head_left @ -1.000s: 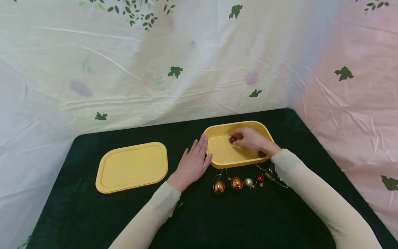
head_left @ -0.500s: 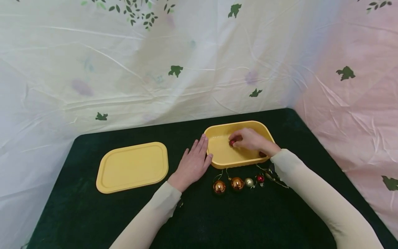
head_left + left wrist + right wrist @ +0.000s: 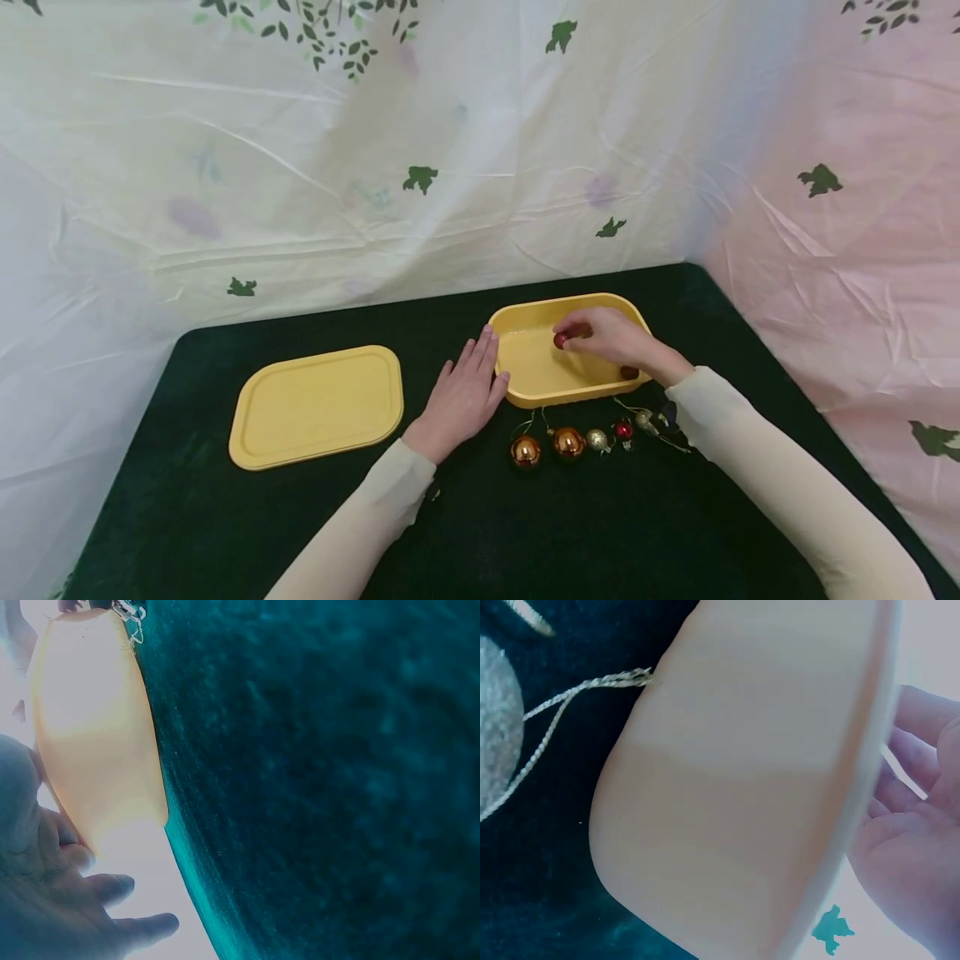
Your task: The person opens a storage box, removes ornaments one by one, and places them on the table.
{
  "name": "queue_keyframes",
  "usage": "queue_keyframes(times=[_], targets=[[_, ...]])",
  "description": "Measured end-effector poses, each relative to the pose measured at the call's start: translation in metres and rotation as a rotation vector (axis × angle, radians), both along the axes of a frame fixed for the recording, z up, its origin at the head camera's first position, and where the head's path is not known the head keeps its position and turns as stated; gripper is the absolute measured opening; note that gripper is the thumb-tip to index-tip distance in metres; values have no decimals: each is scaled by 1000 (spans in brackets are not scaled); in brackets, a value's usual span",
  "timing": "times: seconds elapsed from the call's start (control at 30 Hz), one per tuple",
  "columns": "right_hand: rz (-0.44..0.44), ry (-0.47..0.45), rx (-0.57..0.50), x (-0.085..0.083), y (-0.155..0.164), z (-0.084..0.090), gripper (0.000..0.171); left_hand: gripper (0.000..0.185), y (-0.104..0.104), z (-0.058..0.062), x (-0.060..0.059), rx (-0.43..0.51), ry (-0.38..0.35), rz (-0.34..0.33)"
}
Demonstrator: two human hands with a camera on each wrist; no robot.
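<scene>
Placing small red bauble (image 3: pixel 560 339) — pinched by right hand (image 3: pixel 611 337) — into yellow plastic tub (image 3: pixel 525 371), centre frame. Left hand (image 3: pixel 459 400), fingers flat, steadies the tub. Next, likely: release, then fetch another.

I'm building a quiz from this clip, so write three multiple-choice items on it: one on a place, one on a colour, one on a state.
1. Where does the lid lie?
A. on the box
B. flat on the cloth, apart from the box on the left hand's side
C. under the baubles

2. What colour is the small bauble at the right hand's fingertips?
A. red
B. blue
C. white

3. How is the left hand?
A. clenched round the lid
B. raised off the table
C. flat, fingers straight, against the box's outer wall

Answers:
1 B, since the yellow box stands open with the lid well aside.
2 A, as the head view shows a red ball that the right hand pinches inside the box.
3 C, as its fingertips lie along the box's side.
</scene>
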State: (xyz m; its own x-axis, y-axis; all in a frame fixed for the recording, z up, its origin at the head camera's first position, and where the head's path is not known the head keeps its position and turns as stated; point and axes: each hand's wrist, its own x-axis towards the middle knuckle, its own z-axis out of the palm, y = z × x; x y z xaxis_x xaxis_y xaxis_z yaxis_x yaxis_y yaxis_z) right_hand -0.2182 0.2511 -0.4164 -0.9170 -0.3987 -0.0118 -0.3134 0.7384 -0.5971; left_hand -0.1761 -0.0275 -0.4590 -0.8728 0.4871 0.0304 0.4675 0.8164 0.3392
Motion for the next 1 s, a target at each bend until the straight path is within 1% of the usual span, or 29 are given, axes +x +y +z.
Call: queue_keyframes(times=[0.23,0.57,0.8,1.0], targets=[[37,51,-116,18,5,7,30,70,0,-2,0,-7,9,-4],[32,52,-221,54,5,15,26,68,0,-4,1,4,24,-7],[43,83,-222,75,4,17,25,69,-1,-3,2,2,30,-11],[61,57,-254,92,5,14,28,69,-1,-3,2,5,34,-12]])
